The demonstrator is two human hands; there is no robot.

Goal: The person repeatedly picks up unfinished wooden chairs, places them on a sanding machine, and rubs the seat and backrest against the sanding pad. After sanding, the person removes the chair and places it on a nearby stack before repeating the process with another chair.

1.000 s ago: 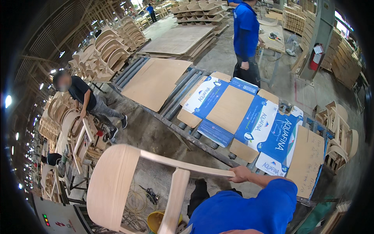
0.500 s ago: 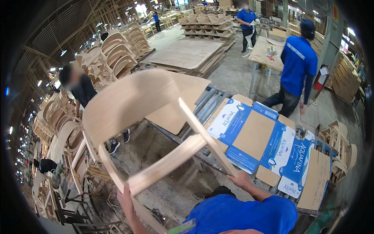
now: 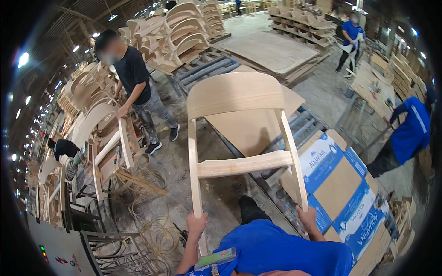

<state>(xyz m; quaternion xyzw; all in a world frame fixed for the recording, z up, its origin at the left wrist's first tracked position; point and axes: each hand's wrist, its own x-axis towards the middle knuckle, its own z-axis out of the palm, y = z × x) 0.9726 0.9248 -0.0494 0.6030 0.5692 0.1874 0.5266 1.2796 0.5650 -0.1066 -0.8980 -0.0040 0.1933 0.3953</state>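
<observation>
A pale wooden chair frame (image 3: 235, 95) hangs in front of me, its wide curved backrest at the far end and a crossrail (image 3: 244, 164) between its two legs. My left hand (image 3: 196, 224) is closed around the lower part of the left leg. Around the right leg, near its end, my right hand (image 3: 306, 218) is closed too. Beyond the frame, a plain brown cardboard sheet (image 3: 244, 131) lies on a roller conveyor (image 3: 202, 69). Flattened blue-and-white cartons (image 3: 324, 170) cover the rollers next to my right hand.
At left, a person in a dark shirt (image 3: 133, 69) has a hand on another chair frame. Tangled hoses (image 3: 156, 234) lie on the floor near a grey control box (image 3: 62, 250). Stacked curved chair parts (image 3: 186, 30) stand behind. A person in blue (image 3: 410, 129) is at far right.
The chair frame has swung from a slant to nearly straight ahead of me, both hands still gripping it. My view has turned left, and the person in blue at right has bent over.
</observation>
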